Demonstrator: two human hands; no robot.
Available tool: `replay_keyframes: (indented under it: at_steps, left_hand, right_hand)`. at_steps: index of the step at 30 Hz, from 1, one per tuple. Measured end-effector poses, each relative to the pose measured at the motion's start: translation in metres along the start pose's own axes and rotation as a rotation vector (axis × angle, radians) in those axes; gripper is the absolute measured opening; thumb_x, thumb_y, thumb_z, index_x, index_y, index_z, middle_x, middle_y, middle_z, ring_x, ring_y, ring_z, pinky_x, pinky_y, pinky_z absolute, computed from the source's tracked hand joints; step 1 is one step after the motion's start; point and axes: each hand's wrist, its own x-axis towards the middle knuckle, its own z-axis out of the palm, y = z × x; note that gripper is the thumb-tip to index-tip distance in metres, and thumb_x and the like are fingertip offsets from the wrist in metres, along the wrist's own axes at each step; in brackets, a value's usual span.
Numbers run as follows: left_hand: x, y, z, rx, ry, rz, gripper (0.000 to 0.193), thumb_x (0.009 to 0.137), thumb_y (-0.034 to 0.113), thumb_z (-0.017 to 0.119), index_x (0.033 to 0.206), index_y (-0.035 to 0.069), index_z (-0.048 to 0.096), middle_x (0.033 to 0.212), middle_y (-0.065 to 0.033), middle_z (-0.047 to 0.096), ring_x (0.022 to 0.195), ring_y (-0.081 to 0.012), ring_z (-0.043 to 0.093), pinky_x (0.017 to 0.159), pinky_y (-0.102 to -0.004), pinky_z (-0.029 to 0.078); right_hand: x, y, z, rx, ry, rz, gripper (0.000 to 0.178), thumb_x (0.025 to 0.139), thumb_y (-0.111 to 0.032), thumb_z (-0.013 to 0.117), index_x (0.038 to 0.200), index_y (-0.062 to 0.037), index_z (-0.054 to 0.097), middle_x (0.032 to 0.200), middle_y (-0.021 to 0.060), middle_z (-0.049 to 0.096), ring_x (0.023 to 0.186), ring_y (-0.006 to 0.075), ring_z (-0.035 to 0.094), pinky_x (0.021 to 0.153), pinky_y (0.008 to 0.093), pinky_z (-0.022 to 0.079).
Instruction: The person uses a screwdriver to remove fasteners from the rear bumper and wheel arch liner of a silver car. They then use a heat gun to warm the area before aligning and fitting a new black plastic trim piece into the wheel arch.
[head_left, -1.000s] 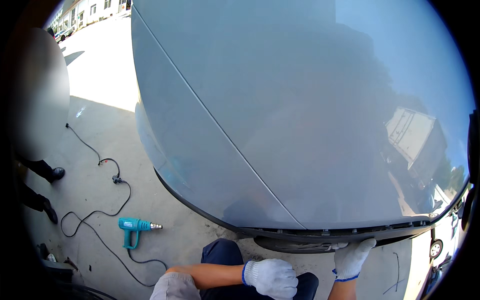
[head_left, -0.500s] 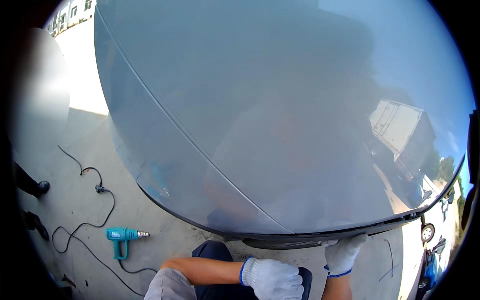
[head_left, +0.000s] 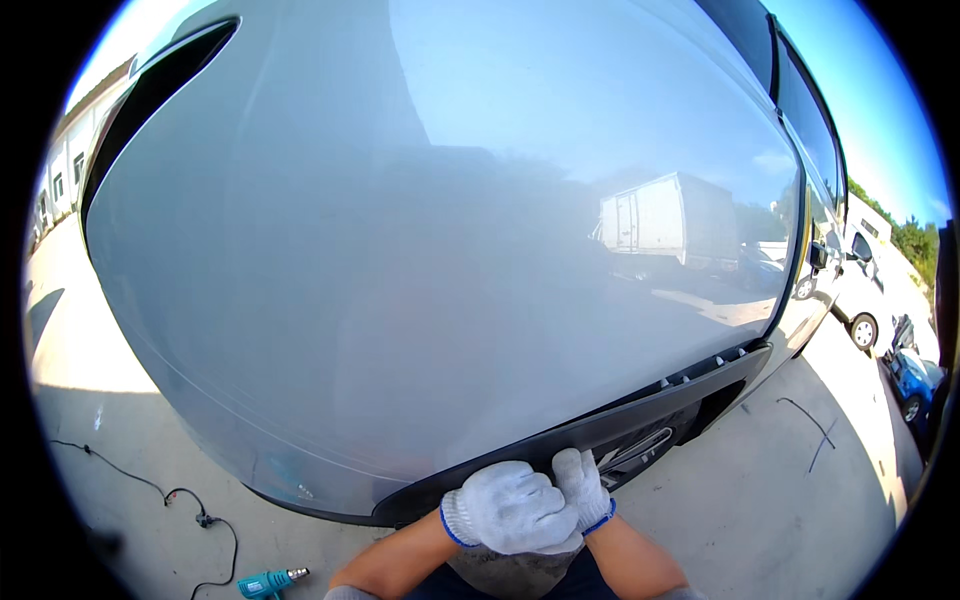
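Observation:
A large glossy silver-grey car body panel (head_left: pixel 420 280) fills most of the view, and a black plastic trim strip (head_left: pixel 620 420) runs along its lower edge. At the right the strip stands off the panel, with small pale clips (head_left: pixel 686 380) showing in the gap. My right hand (head_left: pixel 584 486), in a white knit glove with a blue cuff, is closed at the strip's lower edge. Beside it, my left hand (head_left: pixel 512 506) in a matching glove has its fingers curled into a fist overlapping the right. Whatever lies inside the left fist is hidden.
A teal heat gun (head_left: pixel 266 584) lies on the concrete at the lower left, near a black cable (head_left: pixel 232 545) with a plug connector. A thin dark strip (head_left: pixel 808 415) lies on the ground to the right. Other vehicles, including a blue one (head_left: pixel 912 380), stand farther right.
My view has swung right and along the car, bringing more of the trim and its clips into sight. My left hand has moved up from my lap to beside the right at the trim.

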Motion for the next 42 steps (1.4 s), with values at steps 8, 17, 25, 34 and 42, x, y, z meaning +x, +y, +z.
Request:
replay_keyframes:
  at_steps: [8, 17, 25, 34, 42]
  left_hand:
    - [0.102, 0.0, 0.032, -0.008, -0.312, 0.079, 0.017, 0.077, 0.03, 0.074, 0.088, 0.017, 0.071, 0.075, 0.0004, 0.063, 0.066, -0.0182, 0.063, 0.056, -0.0335, 0.046]
    - [0.151, 0.011, 0.079, 0.076, -0.307, -0.04, 0.015, 0.072, 0.025, 0.081, 0.077, 0.017, 0.069, 0.062, -0.0001, 0.058, 0.052, -0.0216, 0.059, 0.047, -0.0345, 0.043]
    - [0.214, -0.002, 0.163, 0.187, -0.435, 0.138, 0.029, 0.078, 0.026, 0.081, 0.067, 0.018, 0.055, 0.057, -0.0016, 0.049, 0.049, -0.0219, 0.056, 0.046, -0.0358, 0.041]
    - [0.219, 0.007, 0.166, 0.231, -0.445, 0.052, 0.029, 0.08, 0.027, 0.08, 0.068, 0.017, 0.056, 0.058, -0.0011, 0.051, 0.051, -0.0208, 0.058, 0.047, -0.036, 0.043]
    - [0.272, -0.007, 0.235, 0.105, -0.406, 0.096, 0.029, 0.081, 0.028, 0.079, 0.067, 0.017, 0.057, 0.058, -0.0027, 0.051, 0.05, -0.0239, 0.055, 0.048, -0.0361, 0.042]
  right_hand:
    - [-0.005, 0.028, -0.056, 0.018, -0.18, 0.003, 0.036, 0.104, -0.029, 0.058, 0.128, -0.0016, 0.063, 0.106, 0.007, 0.069, 0.09, 0.0174, 0.064, 0.081, 0.0338, 0.053]
    - [-0.058, 0.044, -0.144, -0.243, -0.278, 0.231, 0.039, 0.104, -0.038, 0.06, 0.123, -0.0049, 0.067, 0.092, 0.0043, 0.071, 0.076, 0.0124, 0.064, 0.071, 0.0304, 0.053]
    - [-0.024, -0.009, -0.207, 0.091, -0.068, 0.01, 0.031, 0.107, -0.023, 0.052, 0.123, 0.0018, 0.062, 0.094, 0.0071, 0.07, 0.072, 0.0108, 0.062, 0.067, 0.0273, 0.053]
    - [0.045, -0.112, -0.233, 0.307, 0.151, -0.034, 0.057, 0.109, -0.05, 0.045, 0.105, 0.0026, 0.068, 0.082, 0.0109, 0.068, 0.067, 0.0165, 0.064, 0.064, 0.0316, 0.057]
    - [0.082, -0.072, -0.264, 0.546, 0.228, -0.139, 0.037, 0.109, -0.036, 0.055, 0.114, -0.0009, 0.065, 0.096, 0.0019, 0.066, 0.086, 0.0106, 0.061, 0.077, 0.0277, 0.052]
